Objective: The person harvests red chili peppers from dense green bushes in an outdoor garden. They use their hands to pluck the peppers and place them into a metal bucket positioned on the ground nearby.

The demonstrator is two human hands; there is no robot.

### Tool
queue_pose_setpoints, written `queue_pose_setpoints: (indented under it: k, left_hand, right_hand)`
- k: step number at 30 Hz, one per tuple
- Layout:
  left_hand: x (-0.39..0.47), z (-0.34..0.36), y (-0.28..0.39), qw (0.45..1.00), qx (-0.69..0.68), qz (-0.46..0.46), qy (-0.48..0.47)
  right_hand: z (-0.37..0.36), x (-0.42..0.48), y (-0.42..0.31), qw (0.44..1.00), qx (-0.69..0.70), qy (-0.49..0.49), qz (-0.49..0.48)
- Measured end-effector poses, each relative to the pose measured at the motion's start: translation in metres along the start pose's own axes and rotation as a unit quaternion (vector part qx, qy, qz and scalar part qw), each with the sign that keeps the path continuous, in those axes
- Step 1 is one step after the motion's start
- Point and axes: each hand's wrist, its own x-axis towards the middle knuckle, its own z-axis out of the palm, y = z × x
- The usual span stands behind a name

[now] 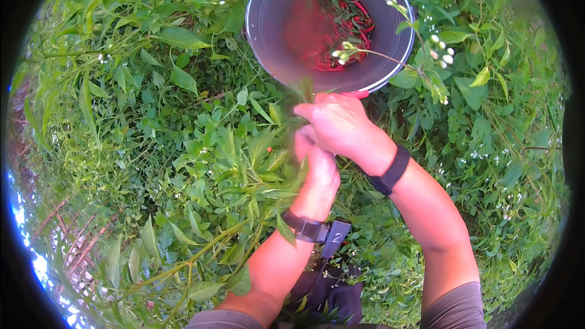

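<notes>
My right hand (340,121) is closed, with a red chili pepper (356,94) sticking out past its knuckles. Just below and touching it is my left hand (315,160), its fingers curled and partly hidden; what they hold, if anything, cannot be seen. Blurred green leaves (304,89) show at the right hand's fingertips. Beyond both hands stands a round bucket (269,50), its near rim close to the right hand. Red chili peppers (336,61) lie in the bottom with some green leaves, a blurred red patch at their left.
A leafy branch (183,265) crosses at the lower left near my left forearm. White-flowered weed stems (388,57) lean over the bucket's right side. A small red fruit (269,149) shows among leaves left of my hands. Dry sticks (87,242) lie far left.
</notes>
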Motion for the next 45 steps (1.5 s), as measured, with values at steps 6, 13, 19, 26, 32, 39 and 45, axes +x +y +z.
queue_pose_setpoints:
  k: [6, 13, 19, 26, 32, 39, 45]
  left_hand:
    - [-0.001, -0.011, 0.001, 0.999, 0.041, -0.017, -0.023]
    - [0.012, -0.022, -0.009, 0.993, 0.062, -0.017, -0.097]
    - [0.026, -0.044, -0.026, 0.963, -0.096, -0.057, -0.247]
    - [0.006, -0.021, -0.007, 0.95, 0.256, 0.08, -0.161]
    - [0.006, -0.024, -0.012, 0.932, 0.278, 0.16, -0.171]
    - [0.009, -0.02, -0.014, 0.916, 0.291, 0.218, -0.169]
    - [-0.004, -0.008, 0.011, 0.868, 0.383, 0.249, -0.197]
  right_hand:
    - [0.016, 0.012, 0.003, 0.997, -0.073, -0.011, -0.003]
    - [0.014, -0.019, -0.001, 0.991, 0.08, 0.105, 0.014]
    - [-0.007, -0.046, -0.027, 0.879, 0.453, 0.138, 0.05]
    - [-0.008, -0.069, 0.02, 0.598, 0.753, 0.237, 0.138]
    - [-0.008, -0.052, 0.023, 0.743, 0.614, 0.23, 0.137]
    - [-0.008, -0.052, 0.014, 0.889, 0.391, 0.206, 0.117]
    - [-0.022, -0.062, 0.003, 0.928, 0.285, 0.148, 0.188]
